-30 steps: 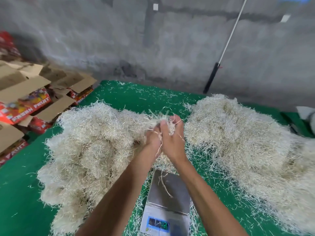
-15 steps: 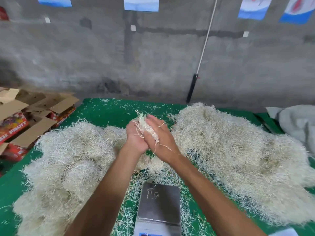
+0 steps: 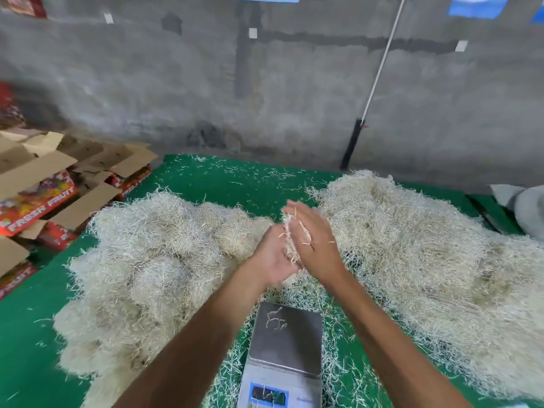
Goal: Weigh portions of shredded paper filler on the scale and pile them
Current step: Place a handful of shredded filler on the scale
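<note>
My left hand (image 3: 272,256) and my right hand (image 3: 316,241) are held together above the table, a small wad of shredded paper (image 3: 290,231) squeezed between them. The left hand cups it from below and the left. Flat against it from the right lie the right hand's straight fingers. Loose strands stick out between the palms. Just below the hands stands the scale (image 3: 287,337), its steel plate bare except for a few strands. A lumpy pile of filler (image 3: 153,260) lies to the left, and a looser, wider heap (image 3: 426,260) to the right.
Green cloth (image 3: 229,178) covers the table, littered with stray strands. Open cardboard fruit boxes (image 3: 35,195) are stacked off the left edge. A grey cloth (image 3: 527,210) lies at the far right. A pole (image 3: 379,69) leans on the concrete wall behind.
The hands have gone from gripping a loose tuft with its strands sticking up to pressing it tight between the palms. The view has shifted.
</note>
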`<state>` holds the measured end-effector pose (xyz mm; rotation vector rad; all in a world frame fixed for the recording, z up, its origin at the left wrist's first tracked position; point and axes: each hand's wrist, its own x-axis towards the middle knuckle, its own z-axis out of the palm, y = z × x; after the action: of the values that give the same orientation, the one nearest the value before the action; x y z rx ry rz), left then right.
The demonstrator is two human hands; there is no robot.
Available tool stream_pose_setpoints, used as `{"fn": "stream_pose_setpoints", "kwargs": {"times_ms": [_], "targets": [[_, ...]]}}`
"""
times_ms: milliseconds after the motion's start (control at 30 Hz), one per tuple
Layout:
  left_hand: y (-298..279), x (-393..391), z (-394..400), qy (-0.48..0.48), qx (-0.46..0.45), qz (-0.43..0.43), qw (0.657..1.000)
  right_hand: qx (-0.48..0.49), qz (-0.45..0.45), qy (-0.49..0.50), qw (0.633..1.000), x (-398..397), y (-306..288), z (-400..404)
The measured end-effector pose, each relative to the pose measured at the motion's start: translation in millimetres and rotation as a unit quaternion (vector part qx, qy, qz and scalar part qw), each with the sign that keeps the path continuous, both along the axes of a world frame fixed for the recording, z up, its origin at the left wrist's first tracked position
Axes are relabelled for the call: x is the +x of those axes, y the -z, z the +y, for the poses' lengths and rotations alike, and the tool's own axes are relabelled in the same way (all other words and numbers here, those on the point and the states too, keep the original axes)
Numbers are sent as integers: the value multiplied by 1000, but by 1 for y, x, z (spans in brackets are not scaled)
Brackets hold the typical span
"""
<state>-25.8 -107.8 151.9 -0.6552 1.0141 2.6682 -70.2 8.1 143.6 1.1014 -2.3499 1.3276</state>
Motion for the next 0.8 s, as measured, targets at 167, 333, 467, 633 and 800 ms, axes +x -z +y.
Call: {"fn": "stream_pose_setpoints", "kwargs": {"times_ms": [167,333,467,633,800], "targets": [[29,25,-10,-123,-71,13,990,-11,24,-65,998,51,37,-29],[46,30,-8,-57,-66,-27,996,-18,-91,34,995,30,56,-31],[49,31,-35,-121,-134,-54,982,122,-23,-6,992,50,84,-46],[75,27,-79,-144,-403,-67,901,42,-321,-151,934,39,80,-44],[77,0,-147,-162,-656,-58,734,47,-243,3,969,14,119,-10]]}}
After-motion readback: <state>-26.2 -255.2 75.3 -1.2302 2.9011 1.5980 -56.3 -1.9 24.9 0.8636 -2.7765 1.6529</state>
